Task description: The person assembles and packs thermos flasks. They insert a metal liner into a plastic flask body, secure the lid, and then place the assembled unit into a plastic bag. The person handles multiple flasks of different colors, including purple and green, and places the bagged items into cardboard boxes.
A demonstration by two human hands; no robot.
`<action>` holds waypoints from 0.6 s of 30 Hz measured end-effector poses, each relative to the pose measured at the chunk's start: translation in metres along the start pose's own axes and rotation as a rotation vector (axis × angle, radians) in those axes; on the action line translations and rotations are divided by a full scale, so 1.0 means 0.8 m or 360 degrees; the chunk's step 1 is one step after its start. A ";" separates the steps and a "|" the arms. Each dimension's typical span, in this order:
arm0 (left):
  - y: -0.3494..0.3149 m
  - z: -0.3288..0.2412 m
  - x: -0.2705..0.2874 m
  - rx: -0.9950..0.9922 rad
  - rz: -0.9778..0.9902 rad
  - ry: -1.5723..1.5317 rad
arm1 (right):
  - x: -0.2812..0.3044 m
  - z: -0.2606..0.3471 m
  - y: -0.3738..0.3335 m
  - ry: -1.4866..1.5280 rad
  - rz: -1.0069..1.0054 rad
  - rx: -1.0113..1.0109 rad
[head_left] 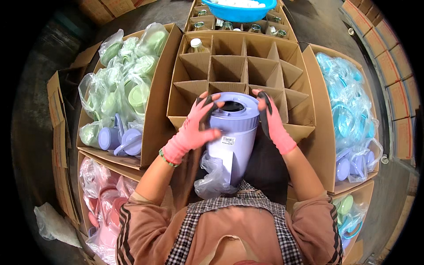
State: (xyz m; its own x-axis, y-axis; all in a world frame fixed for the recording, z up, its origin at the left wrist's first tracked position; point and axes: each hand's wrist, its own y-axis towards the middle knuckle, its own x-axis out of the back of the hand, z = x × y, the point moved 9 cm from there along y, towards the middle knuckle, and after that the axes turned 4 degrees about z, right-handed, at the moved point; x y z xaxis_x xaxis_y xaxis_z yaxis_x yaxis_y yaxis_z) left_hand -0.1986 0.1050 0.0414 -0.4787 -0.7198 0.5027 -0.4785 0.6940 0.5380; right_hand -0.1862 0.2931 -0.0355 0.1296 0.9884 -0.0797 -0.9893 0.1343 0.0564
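Observation:
A lilac plastic jug [240,152] stands upright before my body, topped by a round lilac collar [212,115] with a dark opening in its middle. It carries a small white label [228,141] and a white paper, and a crumpled clear plastic bag [211,176] hangs at its lower left. My left hand [196,126], in a pink glove with dark fingers, is beside the collar, fingers spread and thumb in front of the jug. Across from it my right hand [273,119], gloved alike, has its fingers stretched out by the collar's right edge. Whether either hand touches the jug is unclear.
Ahead is a divided carton [176,104] with one capped bottle [197,46]. Behind it, a blue basin [240,13] sits over bottles. Cartons of bagged green lids [137,93], bagged pink parts [102,194] and bagged blue parts [346,106] flank me. Stacked cartons [399,101] stand right.

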 end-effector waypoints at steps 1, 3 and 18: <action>0.000 -0.006 -0.002 0.0105 0.0154 0.0241 | -0.013 0.052 -0.014 -0.0590 0.0150 0.0430; -0.006 -0.005 -0.004 0.0101 0.0290 0.0464 | -0.054 0.098 -0.049 -0.1389 0.0434 0.0905; -0.013 -0.040 -0.016 0.0460 0.0006 0.0334 | 0.001 0.058 0.012 0.0176 0.0171 0.0269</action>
State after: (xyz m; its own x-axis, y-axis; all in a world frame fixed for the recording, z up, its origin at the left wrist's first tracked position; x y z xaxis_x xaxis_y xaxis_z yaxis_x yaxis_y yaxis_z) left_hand -0.1639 0.1065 0.0508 -0.3335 -0.6841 0.6486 -0.6800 0.6511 0.3371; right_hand -0.1924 0.2984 0.0109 0.0067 0.9851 -0.1720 -0.9707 0.0477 0.2356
